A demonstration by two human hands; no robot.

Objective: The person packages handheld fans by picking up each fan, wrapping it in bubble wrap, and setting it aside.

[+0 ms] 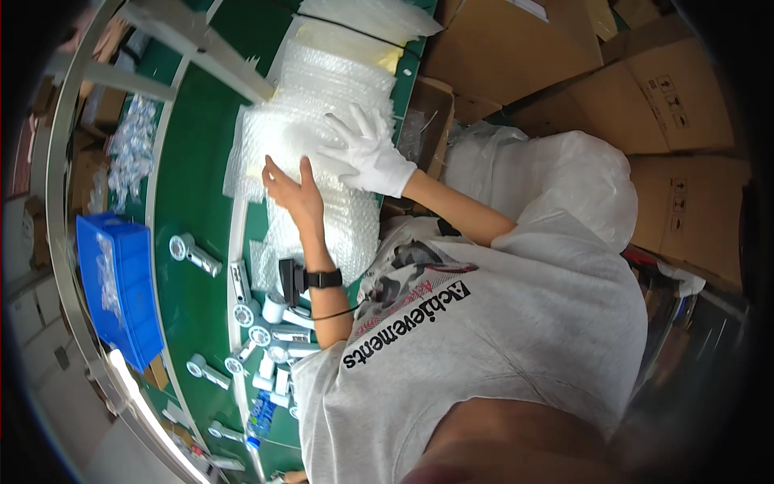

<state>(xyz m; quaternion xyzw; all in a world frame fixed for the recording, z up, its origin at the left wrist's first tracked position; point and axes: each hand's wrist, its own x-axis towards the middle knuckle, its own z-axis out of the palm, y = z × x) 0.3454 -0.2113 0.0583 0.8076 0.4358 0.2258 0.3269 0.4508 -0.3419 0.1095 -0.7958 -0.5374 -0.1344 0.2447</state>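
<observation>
A stack of clear bubble wrap sheets (310,93) lies on the green bench in front of me. My right hand (371,157), in a white glove, rests with spread fingers on the top sheet. Bare and wearing a black strap with a small dark device at the wrist, my left hand (294,192) is over the left part of the same wrap. Its thumb and fingers are stretched apart, holding nothing; whether it touches the wrap I cannot tell. Beside my left forearm lie several grey-blue handheld fans (278,332), each with a round head and a straight handle.
Single fans (193,252) lie farther left on the green surface (189,161). A blue bin (121,282) and a pile of small clear packets (133,149) are beyond. A water bottle (260,419) lies near the fans. Cardboard boxes (516,56) and plastic-wrapped bundles (556,173) stand at right.
</observation>
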